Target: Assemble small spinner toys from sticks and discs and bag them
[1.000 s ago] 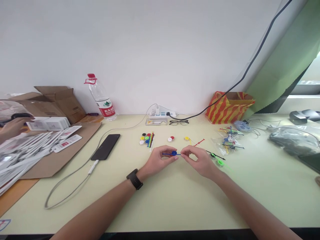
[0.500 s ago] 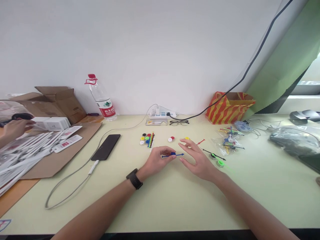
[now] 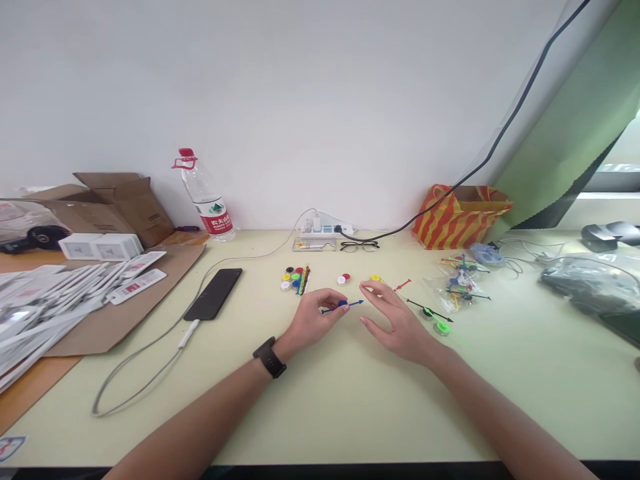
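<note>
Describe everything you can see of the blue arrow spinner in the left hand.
The blue arrow spinner looks plastic: a thin bar with an arrowhead, and a round cap partway along. The left hand pinches it near the cap. The arrowhead points right, tilted slightly up in view, toward the open right hand, which does not touch it. Its underside is hidden.

Pale yellow-green table (image 3: 320, 413) against a plain white wall (image 3: 300, 100).
At far right, a green curtain (image 3: 565, 133) slants beside a brightly lit window (image 3: 627, 150); an orange surface (image 3: 20, 400) shows at left.
</note>
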Motion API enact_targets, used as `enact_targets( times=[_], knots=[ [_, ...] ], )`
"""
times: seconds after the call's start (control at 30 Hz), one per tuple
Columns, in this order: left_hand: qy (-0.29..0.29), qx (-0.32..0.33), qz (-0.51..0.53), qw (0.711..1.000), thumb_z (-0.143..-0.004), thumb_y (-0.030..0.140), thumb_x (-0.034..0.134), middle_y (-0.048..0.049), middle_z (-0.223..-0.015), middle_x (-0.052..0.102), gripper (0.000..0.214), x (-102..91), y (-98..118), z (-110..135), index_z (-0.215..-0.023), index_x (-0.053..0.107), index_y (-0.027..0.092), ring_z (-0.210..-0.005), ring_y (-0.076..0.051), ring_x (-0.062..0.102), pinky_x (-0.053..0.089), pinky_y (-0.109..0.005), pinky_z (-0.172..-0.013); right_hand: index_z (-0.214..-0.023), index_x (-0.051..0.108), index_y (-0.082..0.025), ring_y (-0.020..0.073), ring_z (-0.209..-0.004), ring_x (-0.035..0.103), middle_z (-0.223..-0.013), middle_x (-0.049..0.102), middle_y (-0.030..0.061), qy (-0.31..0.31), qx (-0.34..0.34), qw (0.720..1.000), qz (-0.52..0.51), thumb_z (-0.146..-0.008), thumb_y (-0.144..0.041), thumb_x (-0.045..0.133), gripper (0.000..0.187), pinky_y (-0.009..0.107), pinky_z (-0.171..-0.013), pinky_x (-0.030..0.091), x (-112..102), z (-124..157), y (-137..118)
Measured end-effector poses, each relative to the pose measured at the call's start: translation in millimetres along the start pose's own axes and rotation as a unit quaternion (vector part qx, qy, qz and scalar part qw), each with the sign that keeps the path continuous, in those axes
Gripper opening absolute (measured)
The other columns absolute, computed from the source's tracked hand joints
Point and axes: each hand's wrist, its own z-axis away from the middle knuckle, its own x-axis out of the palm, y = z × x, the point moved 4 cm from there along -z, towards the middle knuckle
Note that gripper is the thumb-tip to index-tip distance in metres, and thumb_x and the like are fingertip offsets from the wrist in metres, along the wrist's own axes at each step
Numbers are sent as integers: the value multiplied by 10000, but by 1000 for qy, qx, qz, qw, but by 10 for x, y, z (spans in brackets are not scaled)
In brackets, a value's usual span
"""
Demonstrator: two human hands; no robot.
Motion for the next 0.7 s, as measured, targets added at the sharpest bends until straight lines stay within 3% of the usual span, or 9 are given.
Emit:
enact_targets(
  times=[0.27, 0.5, 0.7],
  knots=[
    [-13, -11, -18, 1000, -879, 393, 738, -68, -897, 761, 239, 26, -38, -1, -987, 763, 181, -827, -198, 706, 568, -327, -784, -1653, 210, -252, 329, -1394, 496, -1449, 499, 174, 37, -44, 997, 60, -993, -210, 550, 743, 541, -1098, 515, -36, 5, -93],
    [-15, -12, -24, 1000, -893, 403, 720, -64, -920, 758, 244, 17, -28, -1, -999, 755, 186, -846, -194, 699, 558, -323, -803, -1670, 129, -222, 342, -1402, 491, -1460, 491, 193, 33, -69, 993, 91, -999, -219, 534, 785, 540, -1085, 528, -41, -8, -150],
    [-12, -14, -19, 1000, -886, 428, 724, -67, -903, 754, 268, 7, -12, -2, -992, 756, 185, -835, -199, 691, 556, -331, -794, -1676, 59, -230, 357, -1422, 475, -1498, 451, 202, 35, -59, 993, 92, -1011, -255, 519, 809, 550, -1085, 526, -42, 2, -168]
  ],
)
